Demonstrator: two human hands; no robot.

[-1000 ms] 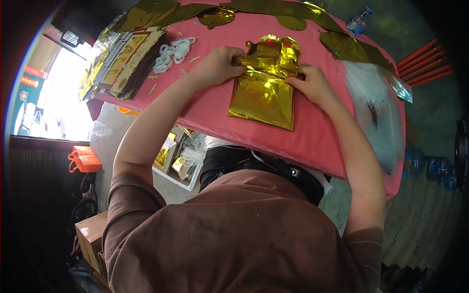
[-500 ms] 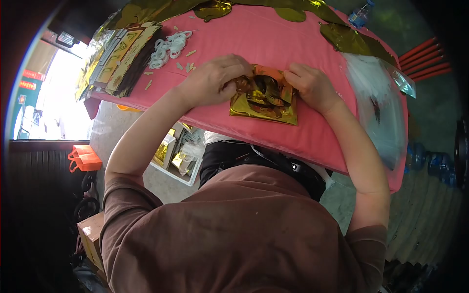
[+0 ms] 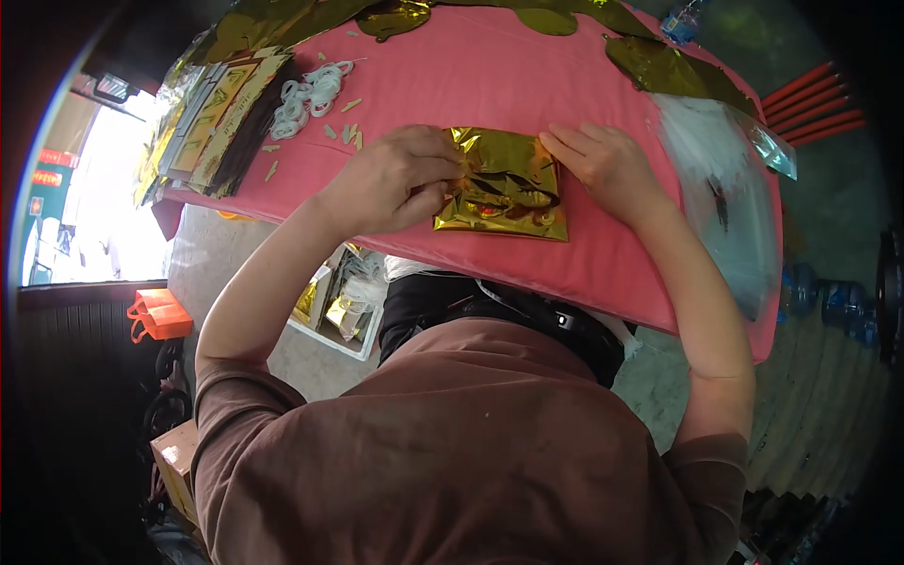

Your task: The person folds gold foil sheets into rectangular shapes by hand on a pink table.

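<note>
A folded gold foil balloon (image 3: 508, 169), shiny and creased into a rough square, lies flat on the pink-covered table (image 3: 471, 71) in front of me. My left hand (image 3: 400, 179) is closed at its left edge, fingers curled and thumb bent against the foil. At the upper right corner my right hand (image 3: 603, 169) rests with fingers stretched out, their tips on the foil edge. Flat gold foil balloons (image 3: 395, 17) lie along the far edge of the table.
Printed card packets (image 3: 231, 118) are stacked at the left, beside coiled white ribbon (image 3: 311, 94) and small pale strips (image 3: 351, 105). Clear plastic bags (image 3: 720, 188) cover the right side. Below the table edge stands a white box (image 3: 363, 347) of packets.
The top of the foil now lies smooth and flatter, its upper edge in view between the hands. My left hand has moved slightly down and left; my right hand's fingers have straightened.
</note>
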